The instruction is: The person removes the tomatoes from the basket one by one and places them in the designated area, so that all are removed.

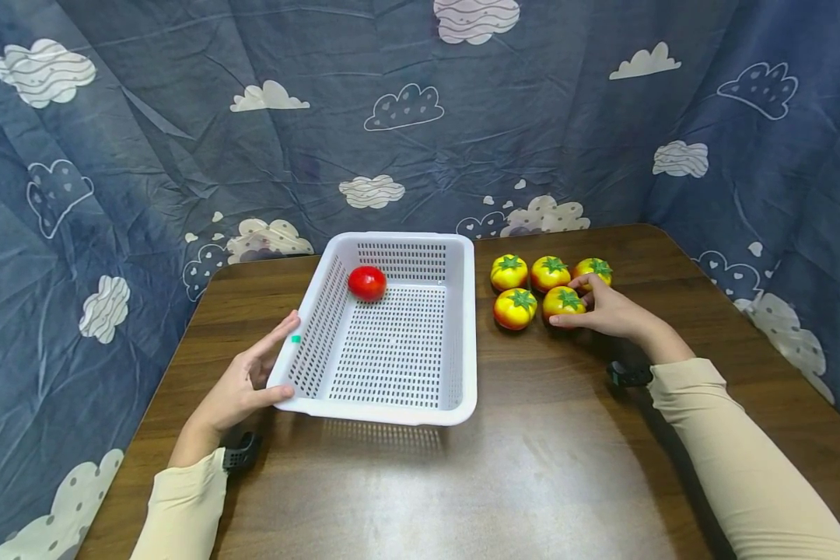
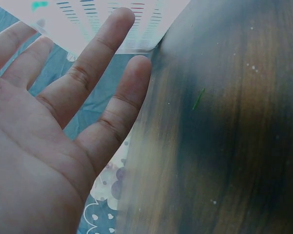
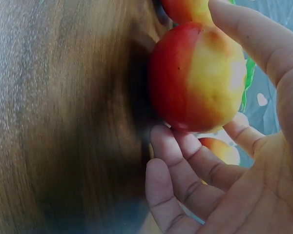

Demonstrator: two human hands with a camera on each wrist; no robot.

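Observation:
My right hand (image 1: pixel 609 311) grips a yellow-and-red tomato (image 1: pixel 562 302) with a green leafy top, thumb at its near side and fingers at its far side. In the right wrist view, fingertips meet the side of that tomato (image 3: pixel 198 78). My left hand (image 1: pixel 245 385) is at the left side of a white plastic basket (image 1: pixel 467 334), its thumb at the near left corner and fingers along the rim. Its fingers (image 2: pixel 95 68) look straight and spread in the left wrist view. Inside the basket, a red tomato (image 1: pixel 367 283) lies toward the far left.
More yellow-and-red tomatoes (image 1: pixel 514 309) stand grouped to the right of the basket, close around the right hand. Everything rests on a brown wooden table (image 1: pixel 532 482). A blue cloth with cloud prints (image 1: pixel 406 163) hangs behind the table's far edge.

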